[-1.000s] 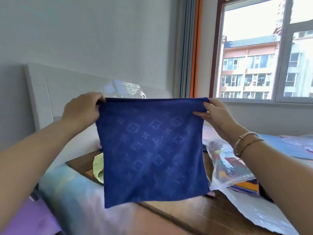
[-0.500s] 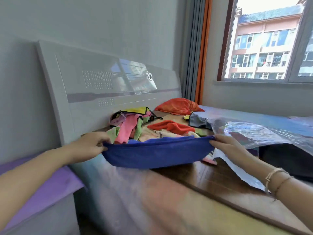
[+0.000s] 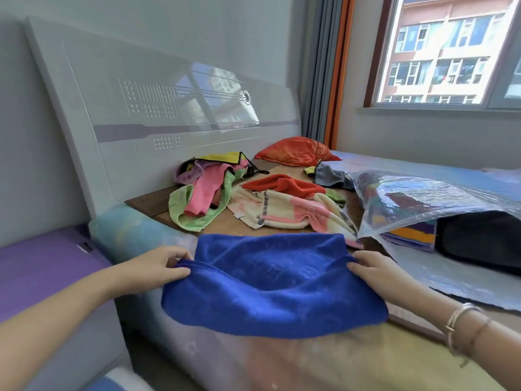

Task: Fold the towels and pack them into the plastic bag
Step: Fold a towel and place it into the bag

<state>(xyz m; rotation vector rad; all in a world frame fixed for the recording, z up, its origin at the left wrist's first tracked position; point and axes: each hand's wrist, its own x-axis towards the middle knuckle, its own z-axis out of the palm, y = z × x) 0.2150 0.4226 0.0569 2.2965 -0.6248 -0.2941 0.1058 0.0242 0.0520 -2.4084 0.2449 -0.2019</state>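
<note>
Pinching one upper corner of the bright blue plush microfibre towel [image 3: 270, 283], the left hand [image 3: 158, 266] has thumb and curled fingers closed on the hem; the right hand [image 3: 372, 269] grips the opposite corner likewise, a metal bangle [image 3: 459, 316] on its wrist. Held edge raised slightly, remainder spread across the pale printed mattress edge [image 3: 296, 362]: apparently a flat lay-down, so the next fold can go over squarely. Beyond, unfolded: crumpled green-and-pink towel heap [image 3: 197, 201], cream patterned towel [image 3: 284, 213], red towel [image 3: 284, 184], on the brown wooden bed board [image 3: 152, 200] before the glossy white headboard [image 3: 169, 108]. Right of the blue towel: clear crinkled plastic bag [image 3: 423, 201], folded coloured towels inside. Half a second ago the towel hung as a sagging band between the hands; one second ago it was held up vertically; it now lies draped on the bed.
</note>
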